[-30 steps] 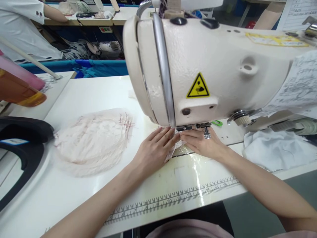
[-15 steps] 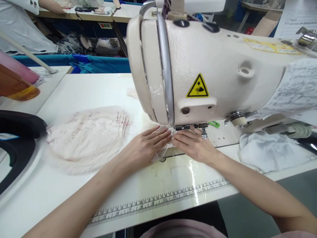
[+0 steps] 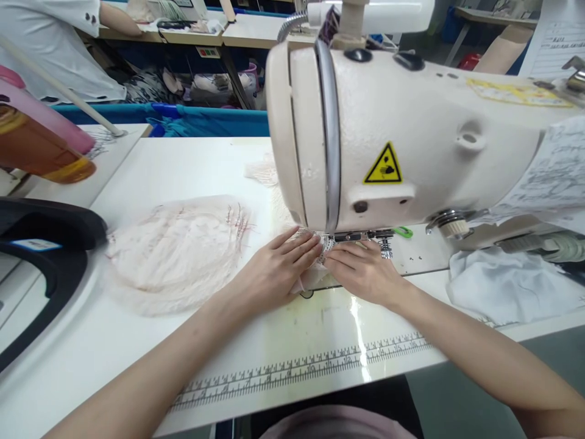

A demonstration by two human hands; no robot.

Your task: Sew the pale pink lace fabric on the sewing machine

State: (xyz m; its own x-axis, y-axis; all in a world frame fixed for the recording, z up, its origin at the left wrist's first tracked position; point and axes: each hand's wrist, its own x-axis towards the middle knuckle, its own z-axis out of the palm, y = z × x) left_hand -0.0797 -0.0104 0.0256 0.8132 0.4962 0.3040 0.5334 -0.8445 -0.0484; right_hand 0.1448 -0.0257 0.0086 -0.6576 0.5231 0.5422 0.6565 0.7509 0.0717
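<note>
Left hand (image 3: 278,271) and right hand (image 3: 362,273) lay flat, fingers together, pinning a lace piece (image 3: 326,250) at their fingertips under the sewing machine (image 3: 425,128), its yellow hand-hazard sticker (image 3: 382,166) above the right hand.

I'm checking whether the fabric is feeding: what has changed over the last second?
Very little. The left hand and right hand stay flat on the small lace piece under the sewing machine head; the right hand seems to have eased slightly back toward the person. Nothing taken up or let go. The lace pile is unmoved; mostly the view shifted.
</note>
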